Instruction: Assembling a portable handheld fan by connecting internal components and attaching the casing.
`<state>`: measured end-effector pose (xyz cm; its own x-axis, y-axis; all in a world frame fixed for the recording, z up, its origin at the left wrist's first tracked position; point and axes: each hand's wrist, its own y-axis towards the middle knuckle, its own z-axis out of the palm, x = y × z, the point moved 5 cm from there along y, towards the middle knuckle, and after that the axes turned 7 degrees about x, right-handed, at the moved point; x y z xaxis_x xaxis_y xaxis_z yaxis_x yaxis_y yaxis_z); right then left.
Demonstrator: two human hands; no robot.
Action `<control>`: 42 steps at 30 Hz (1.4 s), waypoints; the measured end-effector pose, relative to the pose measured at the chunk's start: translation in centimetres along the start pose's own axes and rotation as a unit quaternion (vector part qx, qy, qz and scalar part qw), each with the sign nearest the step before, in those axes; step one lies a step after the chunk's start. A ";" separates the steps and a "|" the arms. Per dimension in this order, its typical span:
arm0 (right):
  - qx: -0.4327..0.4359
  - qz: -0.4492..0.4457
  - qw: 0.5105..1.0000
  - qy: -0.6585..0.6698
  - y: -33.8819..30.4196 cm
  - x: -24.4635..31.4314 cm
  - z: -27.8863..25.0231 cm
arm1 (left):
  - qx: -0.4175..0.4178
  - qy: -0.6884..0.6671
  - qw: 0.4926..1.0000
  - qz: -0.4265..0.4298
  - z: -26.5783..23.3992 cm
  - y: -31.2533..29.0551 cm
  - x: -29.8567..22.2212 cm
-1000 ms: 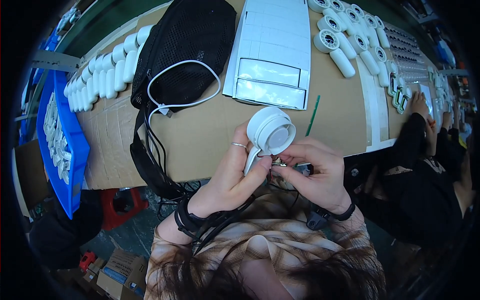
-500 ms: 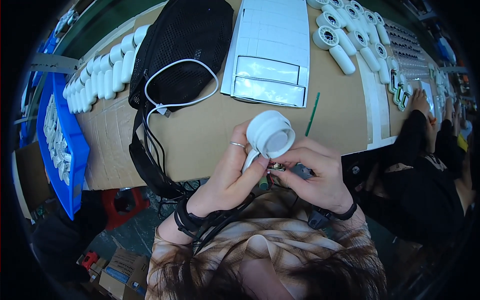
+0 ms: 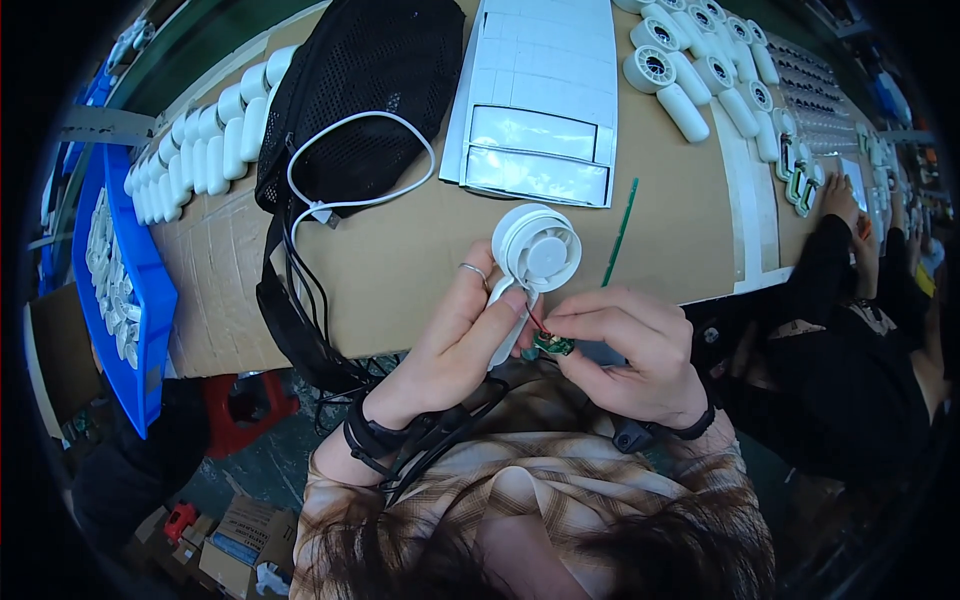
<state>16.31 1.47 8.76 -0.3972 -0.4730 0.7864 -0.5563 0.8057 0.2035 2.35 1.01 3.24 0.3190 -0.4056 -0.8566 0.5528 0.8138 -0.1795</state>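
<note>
My left hand (image 3: pixel 462 335) is closed round the handle of a white handheld fan (image 3: pixel 537 248), its round head up and its inner blades and hub showing. Between the thumb and fingers of my right hand (image 3: pixel 630 350) is a small green circuit board (image 3: pixel 553 343). A red wire (image 3: pixel 534 318) runs from the board toward the fan's handle. The board sits just right of the handle. What lies inside the handle is hidden by my left fingers.
A black mesh bag (image 3: pixel 365 90) with a white cable (image 3: pixel 432 160) lies beyond my hands, beside a white box (image 3: pixel 540 80). White fan parts stand in rows left (image 3: pixel 215 165) and right (image 3: pixel 684 110). A blue bin (image 3: pixel 150 290) holds small white parts. A co-worker's hand (image 3: pixel 840 200) is far right.
The fan has tilted and moved slightly lower, so its blades show more. My right hand has drawn the circuit board into view, away from the handle, with the red wire showing.
</note>
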 end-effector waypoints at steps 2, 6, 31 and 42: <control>-0.006 -0.013 1.000 -0.013 0.0 0.2 0.0 | 0.002 -0.010 1.000 -0.006 0.1 0.0 0.0; -0.023 -0.046 0.998 -0.040 0.1 0.5 0.1 | 0.004 -0.020 0.999 -0.026 0.4 0.0 -0.1; -0.151 -0.052 0.986 -0.036 -0.1 -0.2 0.9 | -0.020 0.104 0.994 0.020 0.6 0.2 -0.2; -0.147 -0.091 0.984 -0.042 -0.3 -0.1 0.8 | 0.000 0.090 0.996 0.023 0.7 0.1 -0.2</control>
<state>15.96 0.99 8.13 -0.3760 -0.6366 0.6733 -0.3934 0.7676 0.5060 2.86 0.85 3.78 0.2002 -0.2862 -0.9370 0.5415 0.8294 -0.1376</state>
